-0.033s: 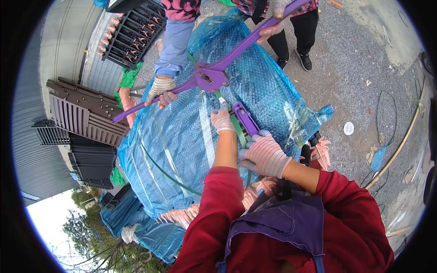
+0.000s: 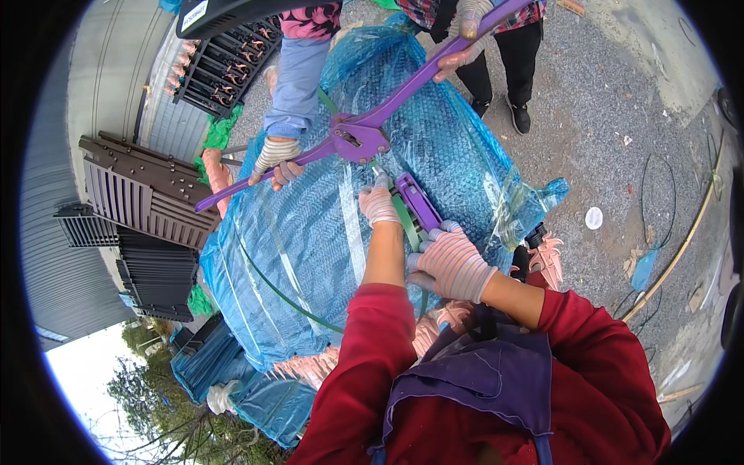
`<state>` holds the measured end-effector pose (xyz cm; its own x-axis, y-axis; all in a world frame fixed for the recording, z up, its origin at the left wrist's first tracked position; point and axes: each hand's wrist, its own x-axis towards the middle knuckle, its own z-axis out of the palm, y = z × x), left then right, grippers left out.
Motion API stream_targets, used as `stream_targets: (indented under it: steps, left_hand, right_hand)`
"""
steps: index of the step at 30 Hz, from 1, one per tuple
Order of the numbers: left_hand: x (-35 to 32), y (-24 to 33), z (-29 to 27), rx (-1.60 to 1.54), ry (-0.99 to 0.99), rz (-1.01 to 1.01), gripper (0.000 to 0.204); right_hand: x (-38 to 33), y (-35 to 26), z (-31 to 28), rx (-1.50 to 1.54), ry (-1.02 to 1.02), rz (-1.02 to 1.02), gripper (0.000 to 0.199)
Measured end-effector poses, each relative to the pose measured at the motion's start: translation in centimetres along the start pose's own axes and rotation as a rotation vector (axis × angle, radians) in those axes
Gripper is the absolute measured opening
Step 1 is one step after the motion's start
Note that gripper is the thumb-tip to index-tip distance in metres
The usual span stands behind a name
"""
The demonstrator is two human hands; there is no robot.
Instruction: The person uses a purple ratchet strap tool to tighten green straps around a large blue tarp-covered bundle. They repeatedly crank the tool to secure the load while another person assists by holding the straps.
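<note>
A bundle wrapped in blue bubble film (image 2: 302, 240) lies in front of me, with a green strap (image 2: 405, 218) running over it. My left hand (image 2: 377, 203), in a striped glove, is closed on the strap just below the jaws of a long-handled purple crimper (image 2: 361, 141). My right hand (image 2: 453, 263) is closed around the near end of a purple strapping tensioner (image 2: 418, 203), which sits on the strap. A co-worker's gloved hand (image 2: 277, 160) grips the crimper's left handle, and another gloved hand (image 2: 459, 56) holds the right handle. The crimper's jaws stand over the strap.
Brown slatted panels (image 2: 132, 194) and a rack of black bars (image 2: 231, 66) are at the left. Another blue-wrapped bundle (image 2: 267, 399) is at the lower left. Pink pointed pieces (image 2: 546, 260) stick out beside the bundle. Gravel (image 2: 589, 132) and a long yellow pole (image 2: 682, 248) lie right.
The crimper and the co-worker's hands on it have shifted slightly, its left handle end a little lower. A black object at the top shows more. My hands stay put.
</note>
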<state>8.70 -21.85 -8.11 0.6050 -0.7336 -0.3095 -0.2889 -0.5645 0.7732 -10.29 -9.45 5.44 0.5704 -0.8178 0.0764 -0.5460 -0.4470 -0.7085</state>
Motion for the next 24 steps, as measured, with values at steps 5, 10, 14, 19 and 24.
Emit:
stream_targets:
  steps: [5,10,14,19,24]
  left_hand:
    - [-0.4,0.7,0.4,0.006,-0.034,-0.008,0.02]
    - [2.0,-2.5,-0.6,-0.014,-0.019,0.028,0.014]
    - [-2.3,3.1,0.3,-0.195,-0.065,-0.13,0.031]
    - [-0.4,1.2,-0.5,0.02,-0.068,0.039,0.034]
    - [-0.5,1.0,0.2,-0.095,-0.067,-0.004,0.032]
  right_hand:
    - [0.1,0.1,-0.7,0.01,-0.056,0.028,0.027]
    - [0.1,-0.6,-0.4,0.027,-0.05,-0.011,0.026]
    - [0.1,0.2,-0.9,0.027,-0.062,0.033,0.025]
    - [0.2,-0.5,-0.7,0.027,-0.084,0.015,0.025]
    - [0.2,-0.2,-0.7,0.014,-0.08,0.012,0.026]
